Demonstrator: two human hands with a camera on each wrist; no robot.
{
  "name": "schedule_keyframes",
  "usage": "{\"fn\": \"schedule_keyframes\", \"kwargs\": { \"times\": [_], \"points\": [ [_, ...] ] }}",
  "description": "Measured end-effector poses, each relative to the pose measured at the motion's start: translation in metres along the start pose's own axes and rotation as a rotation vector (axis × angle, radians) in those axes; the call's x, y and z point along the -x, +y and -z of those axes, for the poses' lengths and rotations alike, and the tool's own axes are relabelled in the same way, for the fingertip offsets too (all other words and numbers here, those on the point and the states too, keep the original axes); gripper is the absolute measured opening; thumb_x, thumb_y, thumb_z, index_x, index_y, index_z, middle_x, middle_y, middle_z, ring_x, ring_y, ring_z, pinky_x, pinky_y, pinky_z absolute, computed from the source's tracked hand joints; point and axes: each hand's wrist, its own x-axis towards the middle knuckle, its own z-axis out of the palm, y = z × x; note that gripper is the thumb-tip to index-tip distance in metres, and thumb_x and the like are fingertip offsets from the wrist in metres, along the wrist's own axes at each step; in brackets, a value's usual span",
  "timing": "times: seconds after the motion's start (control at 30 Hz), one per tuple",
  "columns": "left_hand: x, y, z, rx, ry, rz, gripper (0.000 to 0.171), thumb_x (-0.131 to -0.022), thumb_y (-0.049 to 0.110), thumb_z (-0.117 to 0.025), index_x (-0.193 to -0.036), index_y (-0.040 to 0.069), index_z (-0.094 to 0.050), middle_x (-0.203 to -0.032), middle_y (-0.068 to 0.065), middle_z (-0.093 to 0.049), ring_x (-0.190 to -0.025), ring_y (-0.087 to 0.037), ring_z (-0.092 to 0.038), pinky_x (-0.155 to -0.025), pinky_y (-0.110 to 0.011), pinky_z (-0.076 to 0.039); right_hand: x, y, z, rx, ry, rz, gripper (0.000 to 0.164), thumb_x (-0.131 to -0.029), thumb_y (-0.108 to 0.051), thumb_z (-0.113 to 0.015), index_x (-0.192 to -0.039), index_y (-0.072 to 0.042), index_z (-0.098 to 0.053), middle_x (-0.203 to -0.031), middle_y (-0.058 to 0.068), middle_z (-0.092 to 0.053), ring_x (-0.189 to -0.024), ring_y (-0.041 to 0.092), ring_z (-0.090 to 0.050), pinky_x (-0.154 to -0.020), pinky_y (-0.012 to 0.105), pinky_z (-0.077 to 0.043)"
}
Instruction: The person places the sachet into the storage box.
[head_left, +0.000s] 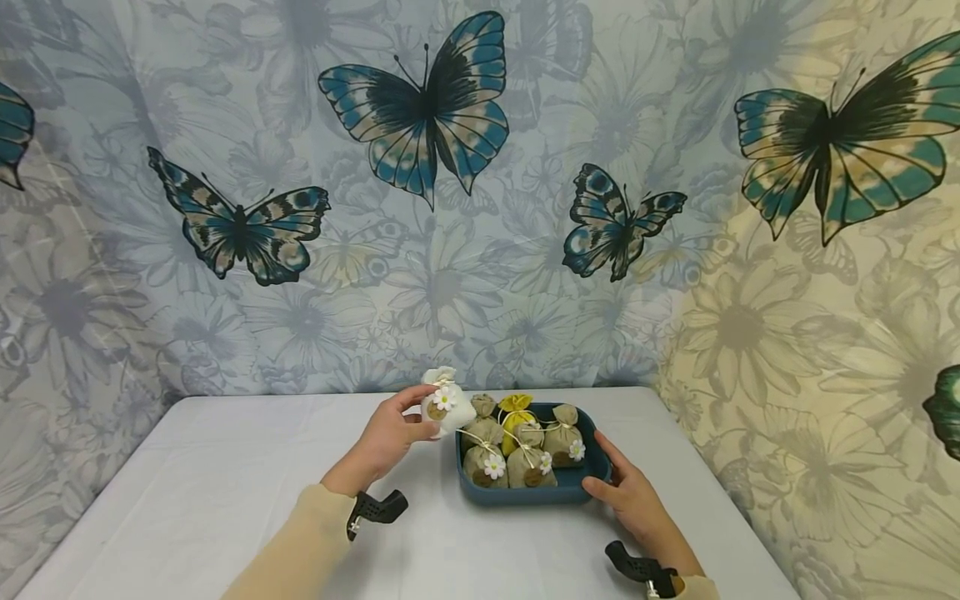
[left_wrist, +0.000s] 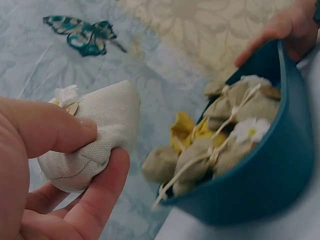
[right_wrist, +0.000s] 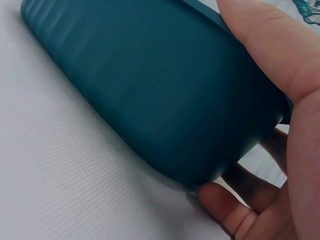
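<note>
My left hand (head_left: 385,439) pinches a white drawstring sachet (head_left: 447,411) between thumb and fingers, up beside the left end of a dark blue tub (head_left: 525,497). The sachet has a white daisy and a small round brown tag; in the left wrist view its pale cloth (left_wrist: 112,107) bulges past my thumb. Inside the tub sit several beige sachets (head_left: 483,467) with cords and daisies, and a yellow sachet (head_left: 515,403) at the back. My right hand (head_left: 633,496) grips the tub's right end, thumb at the rim and fingers curled round the outside wall (right_wrist: 150,90).
A white cloth covers the table (head_left: 247,467), where the tub stands near the back edge. Right behind it hangs a curtain (head_left: 450,308) printed with butterflies and flowers. Black wrist mounts (head_left: 378,507) sit on both wrists.
</note>
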Motion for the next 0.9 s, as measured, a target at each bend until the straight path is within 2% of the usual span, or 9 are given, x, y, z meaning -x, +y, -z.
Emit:
{"fn": "schedule_keyframes", "kwargs": {
  "times": [0.2,0.33,0.47,0.57,0.67,0.73,0.9],
  "points": [
    [-0.005,0.005,-0.037,-0.053,-0.097,-0.027,0.058,-0.084,-0.006,-0.073,-0.138,0.011,-0.060,-0.142,-0.017,-0.046,-0.098,-0.024,-0.064,-0.078,-0.035,-0.055,-0.001,0.002,-0.001,-0.009,-0.003,0.008,0.079,-0.095,-0.013,-0.070,-0.160,-0.019,-0.026,-0.159,0.018,-0.027,-0.130,0.036,-0.045,-0.086,0.027,-0.048],
    [-0.008,0.005,-0.061,-0.100,-0.158,-0.040,0.056,-0.085,-0.002,-0.075,-0.136,0.015,-0.062,-0.143,-0.013,-0.047,-0.096,-0.022,-0.065,-0.073,-0.035,-0.054,-0.001,0.003,-0.001,0.005,0.000,0.001,0.079,-0.094,-0.014,-0.071,-0.160,-0.020,-0.027,-0.159,0.018,-0.027,-0.123,0.034,-0.049,-0.081,0.028,-0.048],
    [-0.009,0.003,-0.085,-0.159,-0.207,-0.029,0.053,-0.085,0.001,-0.076,-0.133,0.020,-0.064,-0.131,-0.009,-0.056,-0.085,-0.019,-0.064,-0.062,-0.032,-0.051,-0.002,0.003,-0.001,0.015,0.009,0.010,0.079,-0.094,-0.013,-0.071,-0.159,-0.018,-0.027,-0.158,0.018,-0.028,-0.119,0.033,-0.049,-0.079,0.028,-0.048],
    [-0.009,0.000,-0.101,-0.167,-0.229,-0.009,0.051,-0.085,0.002,-0.076,-0.130,0.023,-0.066,-0.110,-0.008,-0.065,-0.066,-0.017,-0.056,-0.053,-0.031,-0.043,-0.002,0.003,-0.002,0.009,0.011,0.025,0.079,-0.093,-0.012,-0.071,-0.159,-0.015,-0.027,-0.158,0.019,-0.028,-0.125,0.034,-0.047,-0.083,0.027,-0.048],
    [-0.009,-0.001,-0.112,-0.187,-0.233,-0.013,0.050,-0.084,0.003,-0.076,-0.128,0.025,-0.066,-0.091,-0.006,-0.068,-0.056,-0.016,-0.046,-0.050,-0.030,-0.038,-0.002,0.002,-0.002,0.010,0.006,0.026,0.079,-0.094,-0.012,-0.071,-0.159,-0.015,-0.026,-0.158,0.020,-0.028,-0.123,0.033,-0.048,-0.083,0.027,-0.048],
    [-0.010,-0.002,-0.119,-0.209,-0.236,-0.026,0.049,-0.084,0.004,-0.076,-0.128,0.027,-0.067,-0.087,-0.003,-0.067,-0.055,-0.016,-0.045,-0.050,-0.030,-0.038,-0.002,0.001,-0.002,0.011,0.008,0.012,0.079,-0.094,-0.013,-0.071,-0.159,-0.017,-0.027,-0.157,0.020,-0.029,-0.118,0.032,-0.051,-0.081,0.028,-0.049],
    [-0.013,-0.004,-0.134,-0.228,-0.241,-0.033,0.047,-0.085,0.003,-0.076,-0.124,0.029,-0.067,-0.095,0.001,-0.063,-0.063,-0.017,-0.058,-0.056,-0.032,-0.050,-0.002,0.000,0.001,0.046,0.019,-0.016,0.079,-0.094,-0.019,-0.073,-0.159,-0.022,-0.028,-0.156,0.019,-0.031,-0.112,0.029,-0.053,-0.079,0.031,-0.049]
  ]
}}
